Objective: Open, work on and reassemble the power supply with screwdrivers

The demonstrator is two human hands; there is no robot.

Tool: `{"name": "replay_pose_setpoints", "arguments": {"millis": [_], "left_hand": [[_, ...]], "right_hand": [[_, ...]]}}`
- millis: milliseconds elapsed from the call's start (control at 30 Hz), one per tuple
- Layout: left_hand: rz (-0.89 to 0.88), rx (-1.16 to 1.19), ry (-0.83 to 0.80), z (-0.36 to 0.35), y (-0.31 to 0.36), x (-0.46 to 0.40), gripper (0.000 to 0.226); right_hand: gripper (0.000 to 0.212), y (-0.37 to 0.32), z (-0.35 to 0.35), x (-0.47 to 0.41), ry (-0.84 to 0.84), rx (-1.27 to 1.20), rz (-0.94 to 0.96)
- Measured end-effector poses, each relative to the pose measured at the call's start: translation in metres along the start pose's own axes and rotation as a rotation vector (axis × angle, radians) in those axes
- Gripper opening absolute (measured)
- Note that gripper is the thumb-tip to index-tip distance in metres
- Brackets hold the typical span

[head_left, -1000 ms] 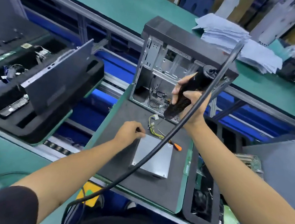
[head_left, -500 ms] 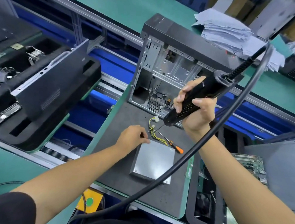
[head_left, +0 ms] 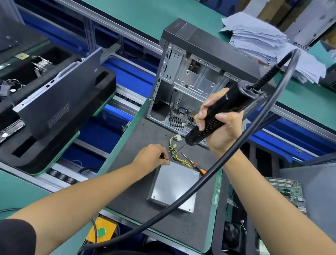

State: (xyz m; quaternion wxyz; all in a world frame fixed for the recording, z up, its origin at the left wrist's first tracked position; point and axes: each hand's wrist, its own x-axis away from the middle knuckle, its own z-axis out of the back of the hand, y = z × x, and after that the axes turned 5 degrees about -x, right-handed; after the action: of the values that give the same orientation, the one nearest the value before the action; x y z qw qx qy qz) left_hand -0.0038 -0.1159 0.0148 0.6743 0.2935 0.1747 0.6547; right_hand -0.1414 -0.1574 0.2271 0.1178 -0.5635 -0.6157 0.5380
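Off to the left there was a black foam tray [head_left: 53, 122] with a dark panel leaning in it, not part of the job as far as I could see. In the middle, the left hand [head_left: 152, 157] sat at the far left corner of the power supply [head_left: 175, 185], fingers pinched together on something tiny at the bit's tip, probably a screw, but it was too small to tell. The power supply lay flat on the dark mat [head_left: 141, 184], in front of the open computer case [head_left: 199, 86], with its yellow wires [head_left: 178, 156] trailing toward the case and an orange-handled screwdriver [head_left: 197, 165] just beside them. On the right, the right hand [head_left: 221, 127] was wrapped tight around the electric screwdriver [head_left: 215, 116], bit angled down at that same corner. I'd call this the screw step on the lid. Next move looked like it needed the bit seated straight before pulling the trigger, or it'd slip.
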Motion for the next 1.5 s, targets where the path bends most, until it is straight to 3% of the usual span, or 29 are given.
{"name": "replay_pose_setpoints", "arguments": {"millis": [300, 467, 833, 933, 1067, 1200, 1500], "left_hand": [[-0.01, 0.02, -0.063, 0.005, 0.0, -0.002, 0.019], [0.021, 0.153, -0.087, 0.006, -0.003, -0.006, 0.018], [-0.129, 0.128, -0.005, -0.006, -0.017, -0.014, 0.03], [-0.141, 0.109, -0.043, -0.001, -0.017, -0.019, 0.04], [-0.125, 0.188, -0.085, 0.01, -0.016, -0.024, 0.036], [-0.185, 0.101, -0.085, 0.013, -0.012, -0.024, 0.036], [-0.044, -0.118, -0.098, 0.007, -0.01, -0.022, 0.027]], "right_hand": [[0.02, 0.006, 0.005, -0.005, -0.081, -0.034, -0.063], [0.022, 0.007, 0.0, -0.007, -0.097, -0.038, -0.082], [0.028, 0.007, -0.011, -0.014, -0.043, -0.092, -0.064], [0.022, 0.007, -0.013, -0.016, -0.025, -0.083, -0.075], [0.022, 0.007, -0.019, -0.018, -0.016, 0.0, -0.063], [0.017, 0.009, -0.023, -0.019, -0.024, 0.063, -0.039], [0.024, 0.015, -0.018, -0.019, -0.02, 0.086, -0.085]]}}
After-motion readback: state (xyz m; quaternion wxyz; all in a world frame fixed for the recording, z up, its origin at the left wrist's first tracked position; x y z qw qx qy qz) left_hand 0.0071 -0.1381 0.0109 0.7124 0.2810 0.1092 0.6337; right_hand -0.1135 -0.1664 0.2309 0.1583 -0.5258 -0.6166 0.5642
